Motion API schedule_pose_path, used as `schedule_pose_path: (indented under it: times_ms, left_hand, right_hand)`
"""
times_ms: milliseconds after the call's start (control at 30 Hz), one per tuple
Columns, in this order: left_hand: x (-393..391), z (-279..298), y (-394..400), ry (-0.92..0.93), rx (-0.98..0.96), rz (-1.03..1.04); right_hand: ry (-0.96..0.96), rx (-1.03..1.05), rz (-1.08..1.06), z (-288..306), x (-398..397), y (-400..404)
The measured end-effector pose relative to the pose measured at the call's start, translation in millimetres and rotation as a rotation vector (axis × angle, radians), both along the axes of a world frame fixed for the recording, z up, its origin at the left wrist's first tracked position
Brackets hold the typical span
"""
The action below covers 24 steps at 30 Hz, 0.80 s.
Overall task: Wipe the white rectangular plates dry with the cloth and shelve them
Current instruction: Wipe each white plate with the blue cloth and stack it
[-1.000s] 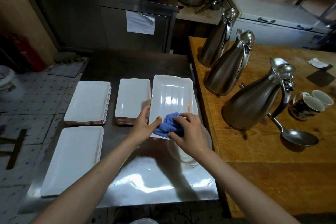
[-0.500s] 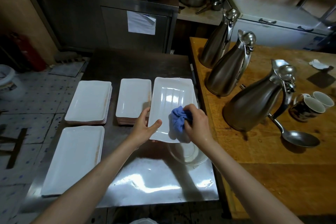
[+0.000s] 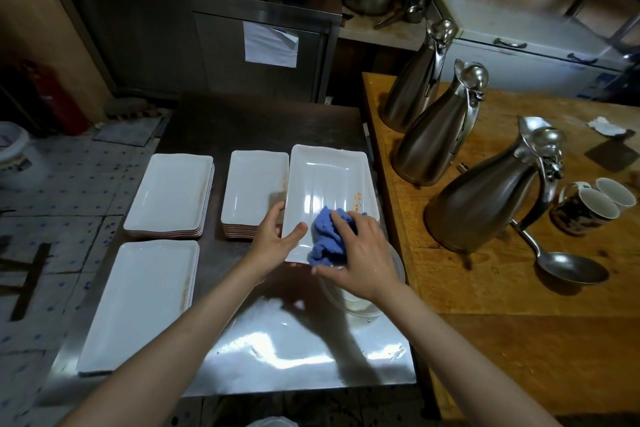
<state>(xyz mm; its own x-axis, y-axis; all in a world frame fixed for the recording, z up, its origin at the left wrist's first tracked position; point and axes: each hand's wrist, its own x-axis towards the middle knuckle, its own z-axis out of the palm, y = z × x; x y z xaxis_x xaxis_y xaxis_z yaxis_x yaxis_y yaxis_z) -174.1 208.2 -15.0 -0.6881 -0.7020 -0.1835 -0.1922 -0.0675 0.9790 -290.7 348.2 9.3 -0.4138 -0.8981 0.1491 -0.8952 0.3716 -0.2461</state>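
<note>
**Plate held over the steel table, long axis running away from the person**

Plate [image 3: 325,191] is tilted, its near short edge pinched by the left hand [image 3: 273,246], thumb on the rim. The right hand [image 3: 360,263] grips a bunched blue cloth [image 3: 325,239] against its near end. A small orange mark by the right rim is unreadable. Three plate stacks [image 3: 173,194] lie left on the steel table [image 3: 277,357]; bare steel is nearest the person.

3 steel jugs [image 3: 485,198] on wood table [image 3: 519,288], 2 mugs [image 3: 588,206], ladle [image 3: 568,265]
</note>
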Motion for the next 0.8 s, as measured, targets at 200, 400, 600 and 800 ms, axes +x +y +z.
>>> schedule_pose_path:
  times_ms: [200,400,600,800]
  left_hand:
    - [-3,-2,-4,0.004,-0.015,0.028]
    - [-1,-4,-5,-0.008,-0.023,0.025]
    - [-1,-8,-4,-0.016,-0.003,0.038]
    - [-1,-6,-3,-0.016,0.013,0.015]
  right_hand:
    - [0.046,-0.079,0.088,-10,2,5]
    - [-0.122,-0.244,-0.006,-10,5,3]
    - [-0.436,-0.502,-0.130,28,1,-14]
    - [-0.484,-0.518,-0.298,44,-13,-28]
